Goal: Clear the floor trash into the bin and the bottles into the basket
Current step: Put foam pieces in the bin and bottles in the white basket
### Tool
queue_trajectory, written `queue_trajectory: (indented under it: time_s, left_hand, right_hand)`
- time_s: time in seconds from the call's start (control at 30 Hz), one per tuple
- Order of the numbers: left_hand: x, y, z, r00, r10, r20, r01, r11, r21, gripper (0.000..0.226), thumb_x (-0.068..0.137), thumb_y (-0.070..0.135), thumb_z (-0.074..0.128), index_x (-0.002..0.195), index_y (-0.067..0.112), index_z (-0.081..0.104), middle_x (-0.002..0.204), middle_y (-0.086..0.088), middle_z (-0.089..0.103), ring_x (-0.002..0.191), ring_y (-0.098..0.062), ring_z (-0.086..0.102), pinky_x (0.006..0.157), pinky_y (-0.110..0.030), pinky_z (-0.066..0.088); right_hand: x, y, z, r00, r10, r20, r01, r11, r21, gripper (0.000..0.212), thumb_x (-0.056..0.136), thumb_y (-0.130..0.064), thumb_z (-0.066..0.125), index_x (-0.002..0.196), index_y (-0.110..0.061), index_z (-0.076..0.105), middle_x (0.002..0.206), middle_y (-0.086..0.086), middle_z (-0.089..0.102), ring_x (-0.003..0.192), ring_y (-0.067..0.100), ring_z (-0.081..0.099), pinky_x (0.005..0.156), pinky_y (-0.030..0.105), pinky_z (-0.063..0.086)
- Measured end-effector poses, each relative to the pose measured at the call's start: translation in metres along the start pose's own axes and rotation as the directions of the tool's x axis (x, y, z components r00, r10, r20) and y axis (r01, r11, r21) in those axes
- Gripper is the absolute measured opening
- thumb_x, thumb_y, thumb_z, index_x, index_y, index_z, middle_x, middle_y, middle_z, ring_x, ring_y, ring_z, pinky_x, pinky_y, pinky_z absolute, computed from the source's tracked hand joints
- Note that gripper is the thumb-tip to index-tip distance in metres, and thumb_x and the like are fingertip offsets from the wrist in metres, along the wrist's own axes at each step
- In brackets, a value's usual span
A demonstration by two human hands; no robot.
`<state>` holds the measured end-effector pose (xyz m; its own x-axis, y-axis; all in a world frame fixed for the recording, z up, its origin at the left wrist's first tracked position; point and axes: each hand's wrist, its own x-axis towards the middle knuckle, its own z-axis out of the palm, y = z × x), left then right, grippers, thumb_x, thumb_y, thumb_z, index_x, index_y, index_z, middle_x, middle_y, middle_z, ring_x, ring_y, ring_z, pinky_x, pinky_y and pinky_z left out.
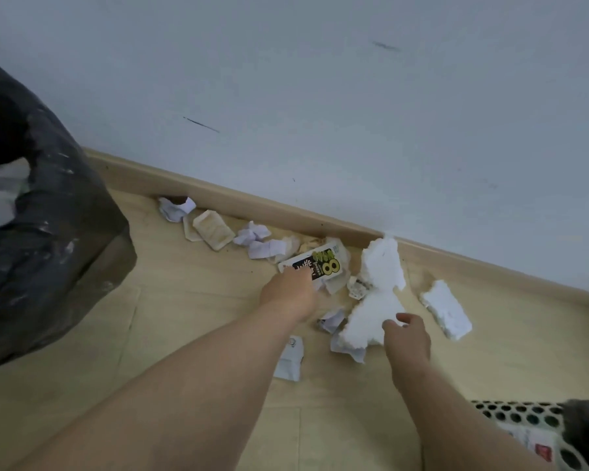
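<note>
Left hand (pixel 288 294) is on the carton (pixel 315 265) just below the skirting (pixel 252 208); I cannot tell its grip. Right hand (pixel 407 338) hovers loosely spread over foam (pixel 378 300) leaning against the skirting. The foam looks crumbly, so cup it whole.

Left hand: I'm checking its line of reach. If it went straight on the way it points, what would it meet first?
The carton. The left hand points at it, fingertips seemingly at its near end, though depth is unclear.
</note>
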<state>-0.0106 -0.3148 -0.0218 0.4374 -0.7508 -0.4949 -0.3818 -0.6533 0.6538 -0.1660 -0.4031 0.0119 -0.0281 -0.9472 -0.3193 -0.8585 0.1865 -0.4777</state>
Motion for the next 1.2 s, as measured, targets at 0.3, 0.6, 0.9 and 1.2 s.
queue_trajectory:
  time_s: [0.3, 0.6, 0.9, 1.2]
  left_hand:
    - [-0.004, -0.010, 0.052, 0.998, 0.020, -0.053, 0.007, 0.883, 0.469, 0.055, 0.087, 0.015, 0.045, 0.139, 0.023, 0.028, 0.147, -0.007, 0.025, 0.134, -0.031, 0.024, 0.099, -0.046, 0.032]
    - [0.021, 0.017, 0.071, 0.981, -0.162, 0.110, 0.050, 0.749, 0.660, 0.119, 0.071, 0.067, 0.063, 0.146, 0.027, -0.021, 0.152, -0.016, -0.029, 0.135, -0.056, -0.017, 0.102, -0.073, 0.017]
    - [0.022, 0.013, 0.073, 0.988, -0.138, 0.072, 0.055, 0.741, 0.669, 0.124, 0.063, 0.073, 0.064, 0.146, 0.030, -0.018, 0.154, -0.015, -0.024, 0.135, -0.056, -0.012, 0.104, -0.070, 0.016]
    - [0.013, -0.003, 0.052, 0.987, 0.015, 0.161, -0.116, 0.759, 0.641, 0.075, 0.086, 0.027, 0.057, 0.146, 0.028, 0.013, 0.157, -0.007, -0.002, 0.141, -0.047, -0.003, 0.112, -0.059, 0.015]
  right_hand:
    - [0.080, 0.036, 0.006, 0.997, 0.058, -0.044, -0.063, 0.991, -0.119, 0.043, 0.090, -0.020, 0.049, 0.132, -0.014, 0.045, 0.134, 0.017, 0.043, 0.116, 0.038, 0.047, 0.095, 0.049, 0.045]
    - [0.174, 0.040, -0.015, 0.998, -0.006, -0.067, -0.017, 0.945, -0.327, 0.050, 0.091, -0.021, 0.042, 0.139, -0.011, 0.033, 0.141, 0.012, 0.035, 0.123, 0.040, 0.039, 0.098, 0.046, 0.034]
    - [0.146, 0.044, 0.005, 0.995, -0.097, 0.003, 0.085, 0.850, -0.520, 0.047, 0.095, -0.030, 0.037, 0.140, -0.016, 0.034, 0.144, 0.008, 0.035, 0.124, 0.036, 0.038, 0.099, 0.042, 0.032]
    - [0.026, 0.035, 0.041, 0.958, -0.152, 0.242, 0.239, 0.892, -0.383, 0.042, 0.096, -0.026, 0.035, 0.137, -0.017, 0.040, 0.140, 0.006, 0.039, 0.123, 0.030, 0.043, 0.098, 0.039, 0.033]
